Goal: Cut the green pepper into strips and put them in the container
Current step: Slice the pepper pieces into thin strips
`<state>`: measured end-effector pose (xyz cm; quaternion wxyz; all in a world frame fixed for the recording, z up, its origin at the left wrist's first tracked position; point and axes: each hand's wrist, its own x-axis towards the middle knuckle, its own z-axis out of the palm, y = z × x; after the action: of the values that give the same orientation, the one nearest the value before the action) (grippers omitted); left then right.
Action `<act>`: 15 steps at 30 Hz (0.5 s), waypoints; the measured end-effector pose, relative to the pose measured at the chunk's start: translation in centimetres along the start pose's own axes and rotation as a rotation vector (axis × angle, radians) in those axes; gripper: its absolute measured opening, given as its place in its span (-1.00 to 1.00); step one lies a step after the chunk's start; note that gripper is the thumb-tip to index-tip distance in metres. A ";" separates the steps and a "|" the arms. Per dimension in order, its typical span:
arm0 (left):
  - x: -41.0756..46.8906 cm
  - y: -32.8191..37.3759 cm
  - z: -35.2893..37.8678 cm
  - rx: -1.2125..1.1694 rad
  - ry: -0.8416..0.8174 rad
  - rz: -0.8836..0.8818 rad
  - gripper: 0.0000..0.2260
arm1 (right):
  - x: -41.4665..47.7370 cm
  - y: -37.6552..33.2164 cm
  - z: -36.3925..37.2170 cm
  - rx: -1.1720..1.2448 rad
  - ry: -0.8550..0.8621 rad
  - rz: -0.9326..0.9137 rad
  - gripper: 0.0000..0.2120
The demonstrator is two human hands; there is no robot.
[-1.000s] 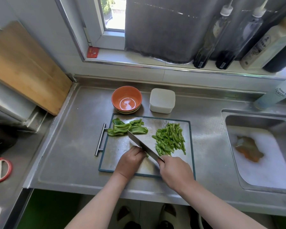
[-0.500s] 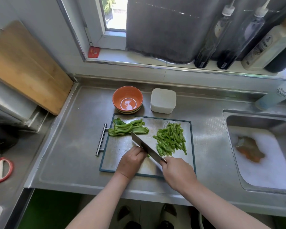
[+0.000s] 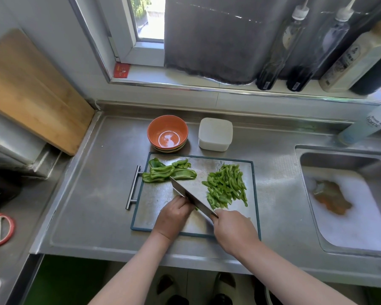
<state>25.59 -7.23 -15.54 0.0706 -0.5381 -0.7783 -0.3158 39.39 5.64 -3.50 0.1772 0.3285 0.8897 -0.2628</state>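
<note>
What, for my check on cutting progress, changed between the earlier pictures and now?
Nothing visibly moved. The right hand still grips the knife, slanted across the cutting board, and the left hand stays beside the blade with curled fingers. The uncut pepper pieces and the strips lie as before.

Steel counter [image 3: 92, 194], sunlit window [image 3: 150, 16]
</note>
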 end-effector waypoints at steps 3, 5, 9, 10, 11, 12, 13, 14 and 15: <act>-0.1 -0.2 0.1 0.013 -0.007 0.005 -0.89 | 0.1 0.2 0.4 -0.015 0.005 -0.008 -0.71; -0.1 -0.2 0.0 0.015 -0.001 0.006 -0.95 | 0.4 0.2 0.7 -0.023 0.008 -0.013 -0.70; -0.1 -0.2 0.2 0.012 0.021 -0.001 -0.95 | 1.5 -0.3 1.3 -0.030 0.001 -0.032 -0.72; -0.1 -0.2 0.3 0.006 0.023 -0.003 -0.94 | 1.9 -0.3 1.4 -0.034 -0.001 -0.041 -0.73; -0.1 -0.2 0.2 0.003 0.023 -0.005 -0.91 | 2.1 -0.3 1.5 -0.036 -0.005 -0.048 -0.73; -0.1 -0.2 0.2 -0.001 0.022 -0.008 -0.88 | 2.2 -0.1 1.5 -0.033 -0.009 -0.051 -0.73; -0.1 -0.1 0.2 -0.004 0.022 -0.012 -0.86 | 2.2 0.2 1.4 -0.025 -0.012 -0.052 -0.72; 0.0 0.0 0.2 -0.006 0.022 -0.020 -0.84 | 2.2 0.6 1.3 -0.014 -0.015 -0.050 -0.71; 0.0 0.1 0.2 -0.007 0.019 -0.030 -0.83 | 2.0 1.0 1.1 -0.004 -0.017 -0.044 -0.70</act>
<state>25.66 -7.10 -15.63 0.0715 -0.5236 -0.7844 -0.3248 38.76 6.62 -5.71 0.1795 0.3061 0.8958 -0.2676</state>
